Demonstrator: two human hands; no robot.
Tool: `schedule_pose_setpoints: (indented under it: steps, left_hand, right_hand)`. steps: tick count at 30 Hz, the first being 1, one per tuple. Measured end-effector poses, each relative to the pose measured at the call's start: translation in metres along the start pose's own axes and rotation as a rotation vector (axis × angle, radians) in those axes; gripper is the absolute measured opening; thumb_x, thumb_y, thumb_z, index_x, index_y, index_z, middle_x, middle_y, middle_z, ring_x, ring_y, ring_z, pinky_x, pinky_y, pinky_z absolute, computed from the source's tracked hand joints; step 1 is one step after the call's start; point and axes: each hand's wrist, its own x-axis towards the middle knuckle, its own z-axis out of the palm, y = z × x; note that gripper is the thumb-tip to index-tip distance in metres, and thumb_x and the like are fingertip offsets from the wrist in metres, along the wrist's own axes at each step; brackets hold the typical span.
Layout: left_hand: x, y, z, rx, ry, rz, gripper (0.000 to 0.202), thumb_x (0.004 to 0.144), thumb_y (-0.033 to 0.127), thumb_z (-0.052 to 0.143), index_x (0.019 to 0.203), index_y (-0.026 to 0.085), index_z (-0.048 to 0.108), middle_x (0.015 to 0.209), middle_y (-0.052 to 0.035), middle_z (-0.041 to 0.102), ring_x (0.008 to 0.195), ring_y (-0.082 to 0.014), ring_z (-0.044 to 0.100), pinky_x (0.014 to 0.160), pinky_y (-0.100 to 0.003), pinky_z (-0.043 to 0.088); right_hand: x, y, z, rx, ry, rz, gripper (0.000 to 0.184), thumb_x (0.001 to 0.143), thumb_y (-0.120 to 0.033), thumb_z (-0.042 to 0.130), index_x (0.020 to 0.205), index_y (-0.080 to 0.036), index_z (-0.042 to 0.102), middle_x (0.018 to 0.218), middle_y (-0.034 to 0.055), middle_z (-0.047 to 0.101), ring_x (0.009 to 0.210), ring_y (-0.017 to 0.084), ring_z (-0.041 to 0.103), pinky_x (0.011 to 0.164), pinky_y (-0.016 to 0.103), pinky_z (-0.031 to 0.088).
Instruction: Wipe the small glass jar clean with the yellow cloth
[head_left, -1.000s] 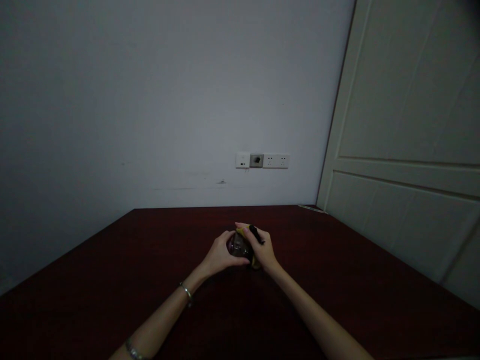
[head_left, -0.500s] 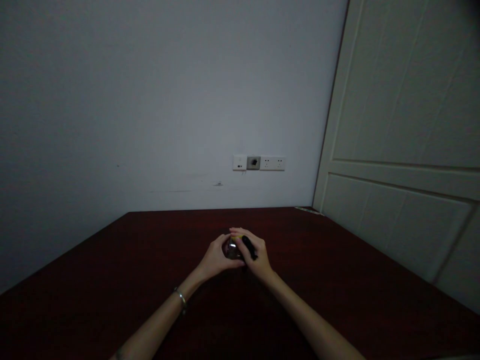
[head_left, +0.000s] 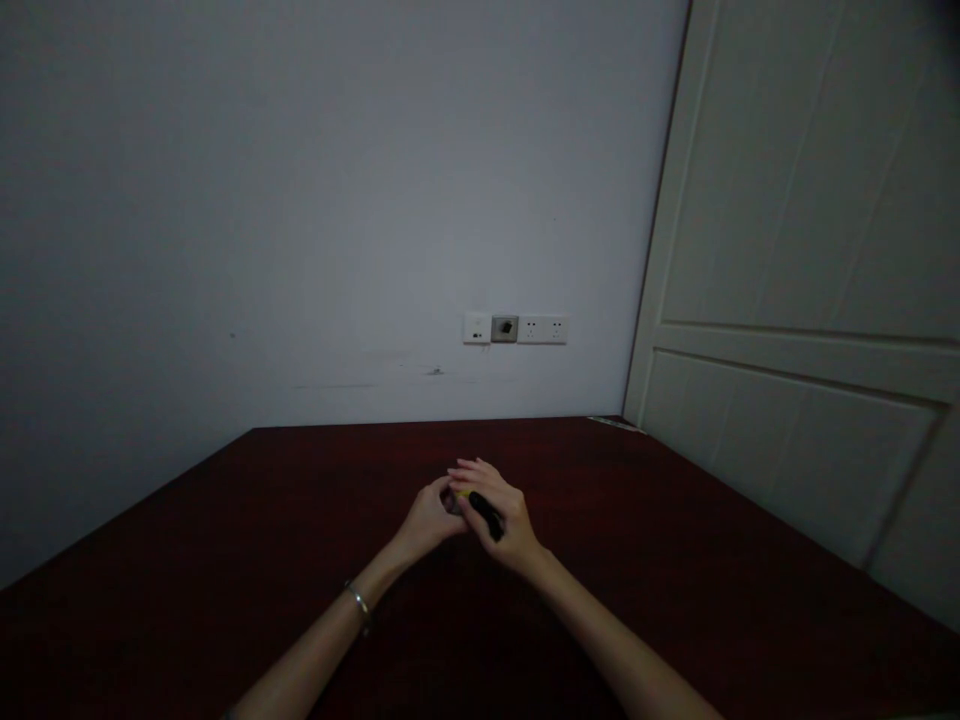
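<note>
Left hand (head_left: 424, 521) curling round small, dark, glossy object (head_left: 450, 501) over dark-red, wooden worktop (head_left: 322, 490); right hand (head_left: 515, 522) clamping black, rod-shaped piece (head_left: 487, 515) beside it, materials unclear. Good technique: keeping left wrist steady, right fingers pressing evenly.

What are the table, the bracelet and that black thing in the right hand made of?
The table looks like dark red wood or wood-look board, with a smooth surface. The bracelet seems to be polished metal, since it gleams silvery. The black thing might be plastic: it's plain and dark, but too small to tell.
</note>
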Motion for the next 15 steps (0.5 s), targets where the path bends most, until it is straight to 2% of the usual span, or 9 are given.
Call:
schedule_pose_setpoints:
  steps: [2,4,6,9,11,13,15]
  left_hand:
    - [0.001,-0.002,0.001,-0.036,-0.008,0.009,0.037,0.059,0.023,0.069,0.094,0.011,0.06,0.092,-0.007,0.067,0.084,-0.0206,0.061,0.077,-0.032,0.048]
    - [-0.001,0.001,0.0,-0.038,-0.015,0.006,0.042,0.057,0.024,0.071,0.096,0.012,0.06,0.093,-0.0065,0.067,0.085,-0.0211,0.061,0.077,-0.032,0.048]
    - [-0.003,0.008,-0.001,-0.015,-0.024,-0.002,0.052,0.053,0.026,0.075,0.101,0.012,0.059,0.095,-0.007,0.066,0.087,-0.0219,0.061,0.079,-0.033,0.048]
    - [-0.006,0.016,-0.002,-0.041,-0.058,-0.02,0.064,0.048,0.028,0.079,0.105,0.011,0.057,0.099,-0.0095,0.065,0.09,-0.0237,0.06,0.08,-0.035,0.048]
    - [-0.007,0.016,-0.002,-0.083,-0.07,-0.035,0.067,0.048,0.028,0.08,0.107,0.01,0.055,0.101,-0.0106,0.064,0.092,-0.0242,0.061,0.081,-0.035,0.049]
    - [-0.006,0.014,-0.002,-0.106,-0.069,-0.03,0.066,0.05,0.028,0.079,0.108,0.01,0.055,0.103,-0.0107,0.065,0.092,-0.0237,0.061,0.081,-0.034,0.049]
    - [-0.003,0.01,-0.001,-0.103,-0.049,-0.015,0.056,0.054,0.029,0.076,0.104,0.011,0.057,0.099,-0.009,0.067,0.089,-0.0226,0.062,0.08,-0.034,0.049]
  right_hand:
    - [0.0,-0.001,-0.003,-0.022,-0.063,-0.061,0.027,0.082,-0.021,0.053,0.107,-0.026,0.063,0.112,0.0046,0.065,0.113,0.022,0.054,0.103,0.048,0.034]
    - [0.002,0.001,-0.004,0.007,-0.058,-0.032,0.025,0.083,-0.022,0.053,0.105,-0.026,0.064,0.111,0.0045,0.065,0.11,0.022,0.056,0.102,0.048,0.035]
    - [0.004,0.005,-0.003,0.081,0.023,0.088,0.021,0.084,-0.027,0.051,0.099,-0.025,0.067,0.108,0.0051,0.067,0.106,0.023,0.059,0.099,0.046,0.04]
    - [0.007,0.011,0.0,0.224,0.178,0.34,0.025,0.085,-0.035,0.05,0.094,-0.021,0.069,0.102,0.0069,0.069,0.098,0.024,0.063,0.09,0.041,0.049]
    - [0.008,0.012,0.001,0.262,0.222,0.409,0.027,0.085,-0.037,0.05,0.095,-0.02,0.069,0.102,0.0075,0.069,0.097,0.024,0.064,0.087,0.04,0.05]
    - [0.007,0.009,0.001,0.224,0.2,0.346,0.025,0.085,-0.033,0.05,0.097,-0.021,0.068,0.107,0.0075,0.067,0.102,0.024,0.061,0.091,0.041,0.047]
    - [0.005,0.004,-0.001,0.137,0.114,0.195,0.022,0.085,-0.029,0.051,0.1,-0.023,0.067,0.112,0.0064,0.065,0.109,0.023,0.057,0.098,0.044,0.042]
